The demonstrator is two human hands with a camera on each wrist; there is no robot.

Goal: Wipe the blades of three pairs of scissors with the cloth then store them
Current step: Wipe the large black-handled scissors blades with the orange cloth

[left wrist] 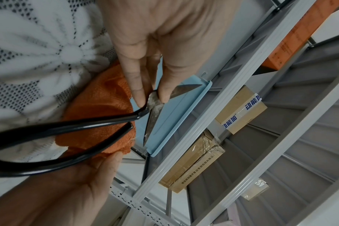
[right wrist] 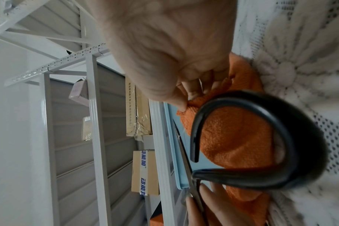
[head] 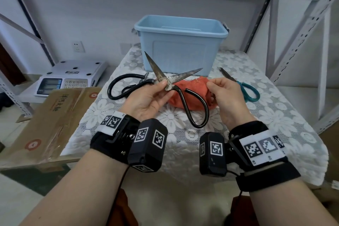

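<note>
While our left hand [head: 146, 97] pinches the open black-handled scissors [head: 176, 86] at the pivot above the tabletop [head: 165, 134], our right hand [head: 225, 97] pinches the orange cloth [head: 194, 82] beneath. We judge wiping should run pivot to tip, along each rusty blade's flat.

A small table under a white lace floral cloth [head: 275, 115] stands inside grey-white metal shelving [head: 300, 29] – perforated uprights, a shelf overhead. Behind it, a pale wall with a socket [head: 78, 46]. Cardboard boxes [left wrist: 240, 110] sit on upper shelves.
</note>
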